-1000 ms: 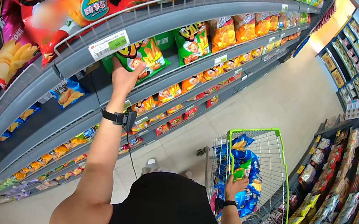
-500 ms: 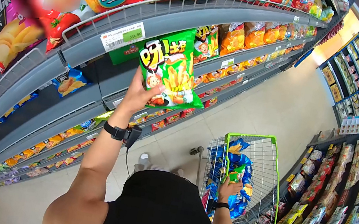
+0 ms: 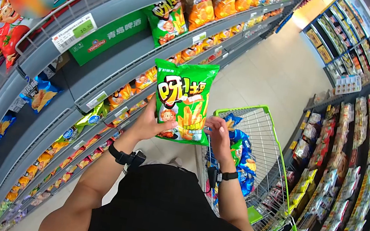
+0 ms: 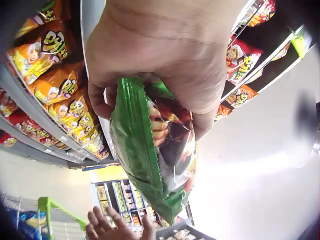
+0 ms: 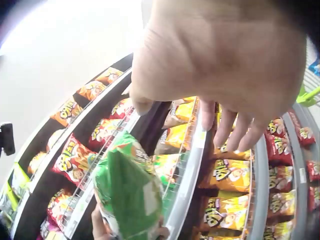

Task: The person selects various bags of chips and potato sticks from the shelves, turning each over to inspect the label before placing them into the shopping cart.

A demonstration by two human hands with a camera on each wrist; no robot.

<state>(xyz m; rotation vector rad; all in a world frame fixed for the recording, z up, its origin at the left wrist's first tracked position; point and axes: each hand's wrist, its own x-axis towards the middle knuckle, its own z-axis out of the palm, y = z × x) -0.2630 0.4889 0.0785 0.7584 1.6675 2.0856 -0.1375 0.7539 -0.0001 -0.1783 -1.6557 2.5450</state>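
At frame centre, our left hand (image 3: 148, 124) pinches the green chip bag (image 3: 183, 100) while our right hand (image 3: 217, 133), fingers spread, hovers beside it.

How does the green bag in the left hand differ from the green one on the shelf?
The held green bag is gripped at its lower edge by the left hand, above the cart. The shelf bag stands untouched behind the wire rail and looks smaller, being farther off. Both share the same print.

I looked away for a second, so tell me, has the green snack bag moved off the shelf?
Yes. The green snack bag has come down and away from the grey shelf, gripped by the left hand, above the cart.
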